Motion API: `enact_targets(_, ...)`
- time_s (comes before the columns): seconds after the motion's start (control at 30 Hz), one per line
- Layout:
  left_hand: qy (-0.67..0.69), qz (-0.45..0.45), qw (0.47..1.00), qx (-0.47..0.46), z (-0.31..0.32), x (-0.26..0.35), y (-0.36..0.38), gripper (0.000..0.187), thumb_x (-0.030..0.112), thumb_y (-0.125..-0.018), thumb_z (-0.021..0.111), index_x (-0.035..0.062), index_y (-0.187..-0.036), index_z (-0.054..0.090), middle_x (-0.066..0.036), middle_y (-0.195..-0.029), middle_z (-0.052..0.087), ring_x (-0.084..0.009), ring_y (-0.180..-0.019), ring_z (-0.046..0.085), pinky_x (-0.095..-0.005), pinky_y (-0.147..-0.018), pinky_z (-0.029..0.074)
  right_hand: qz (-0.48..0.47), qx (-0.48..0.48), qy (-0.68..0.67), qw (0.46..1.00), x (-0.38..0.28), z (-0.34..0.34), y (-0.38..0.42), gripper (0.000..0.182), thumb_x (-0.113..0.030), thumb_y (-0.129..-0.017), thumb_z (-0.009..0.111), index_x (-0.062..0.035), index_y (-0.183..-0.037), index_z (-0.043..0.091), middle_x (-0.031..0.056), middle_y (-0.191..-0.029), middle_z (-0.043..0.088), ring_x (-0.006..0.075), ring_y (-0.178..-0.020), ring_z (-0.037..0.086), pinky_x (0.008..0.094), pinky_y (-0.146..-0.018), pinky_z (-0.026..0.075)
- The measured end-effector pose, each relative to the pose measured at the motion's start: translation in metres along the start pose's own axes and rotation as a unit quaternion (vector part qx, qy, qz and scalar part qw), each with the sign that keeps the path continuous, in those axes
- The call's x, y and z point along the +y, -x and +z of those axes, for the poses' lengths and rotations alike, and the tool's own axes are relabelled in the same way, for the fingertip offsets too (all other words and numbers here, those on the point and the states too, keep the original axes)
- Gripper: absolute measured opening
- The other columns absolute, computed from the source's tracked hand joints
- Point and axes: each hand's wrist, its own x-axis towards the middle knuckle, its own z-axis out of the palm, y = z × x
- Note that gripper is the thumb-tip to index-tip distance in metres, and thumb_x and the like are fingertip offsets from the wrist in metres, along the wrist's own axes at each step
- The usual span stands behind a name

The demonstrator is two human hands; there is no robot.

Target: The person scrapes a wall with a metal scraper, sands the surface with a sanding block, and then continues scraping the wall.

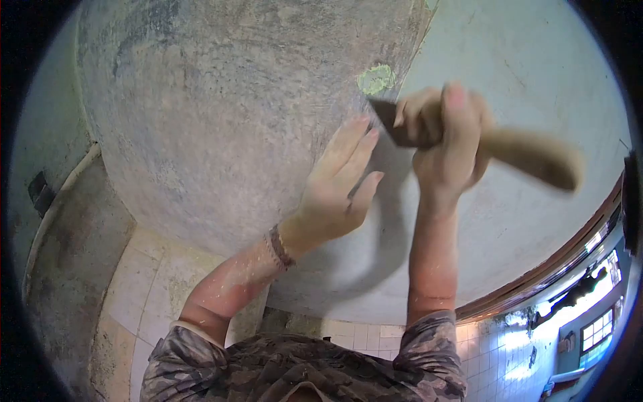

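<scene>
My right hand point(449, 134) is closed round a scraper, whose wooden handle point(536, 155) sticks out to the right and whose dark pointed blade point(396, 120) points up and left. Just above the blade tip, a pale green patch point(376, 80) shows on the grey wall surface point(234, 100). Left of the blade, my left hand point(341, 175) is open with its fingers spread near the wall; whether it touches is unclear. It holds nothing. A braided bracelet point(278, 246) circles the left wrist.
Smooth pale green wall point(529, 74) lies right of the grey area. A curved ledge point(63, 201) runs down the left side. Tiles point(144, 281) show below. At lower right are a brown wooden edge point(495, 305) and a bright window point(597, 330).
</scene>
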Motion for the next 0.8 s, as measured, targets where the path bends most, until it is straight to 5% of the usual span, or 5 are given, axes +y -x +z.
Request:
enact_targets(0.17,0.144,-0.276,0.95,0.015,-0.035,0.026,0.046,0.043,0.018,-0.094,0.054,-0.0082,-0.128,0.053,-0.025,-0.117,0.062,-0.0374,-0.111,0.061,-0.039,-0.097,0.047,-0.184,-0.298,0.034,0.936,0.047,-0.006,0.065,0.017,-0.02,-0.078,0.067,-0.0059,-0.071,0.061,0.0122,-0.074,0.058,0.0264,-0.063,0.056,0.0414,-0.058,0.045)
enact_targets(0.33,0.018,-0.39,0.911,-0.128,-0.089,0.042,0.067,0.038,0.03,-0.101,0.047,-0.0042,-0.114,0.059,-0.018,-0.104,0.069,-0.029,-0.093,0.069,-0.035,-0.08,0.055,-0.355,-0.292,0.22,0.86,0.051,0.019,0.072,0.013,-0.017,-0.066,0.068,-0.0112,-0.074,0.06,0.0032,-0.071,0.046,0.0229,-0.07,0.052,0.0346,-0.06,0.043)
enact_targets(0.4,0.497,-0.605,0.612,0.11,-0.109,0.069,0.042,0.035,0.031,-0.1,0.051,-0.0017,-0.109,0.058,-0.015,-0.092,0.069,-0.0251,-0.076,0.07,-0.0334,-0.063,0.056,-0.389,-0.29,0.223,0.845,0.055,0.024,0.062,0.017,-0.021,-0.066,0.069,-0.0083,-0.076,0.062,0.0052,-0.071,0.04,0.0242,-0.065,0.05,0.0338,-0.055,0.042)
enact_targets(0.53,0.42,-0.538,0.73,-0.026,-0.126,0.077,0.026,0.04,0.03,-0.098,0.056,-0.0039,-0.117,0.05,-0.013,-0.075,0.064,-0.0181,-0.054,0.063,-0.0292,-0.046,0.048,-0.387,-0.306,0.253,0.832,0.066,0.032,0.051,0.019,-0.019,-0.068,0.068,-0.0078,-0.084,0.065,0.0049,-0.073,0.04,0.0242,-0.069,0.051,0.0353,-0.061,0.046)
enact_targets(0.8,0.351,-0.595,0.723,0.011,-0.111,0.075,0.027,0.031,0.024,-0.098,0.058,-0.002,-0.113,0.054,-0.001,-0.059,0.052,-0.0048,-0.038,0.038,-0.0202,-0.035,0.027,-0.298,-0.152,0.391,0.857,0.074,0.019,0.066,0.041,-0.009,-0.079,0.057,0.0008,-0.118,0.061,0.0208,-0.122,0.055,0.0382,-0.118,0.054,0.0494,-0.106,0.042)
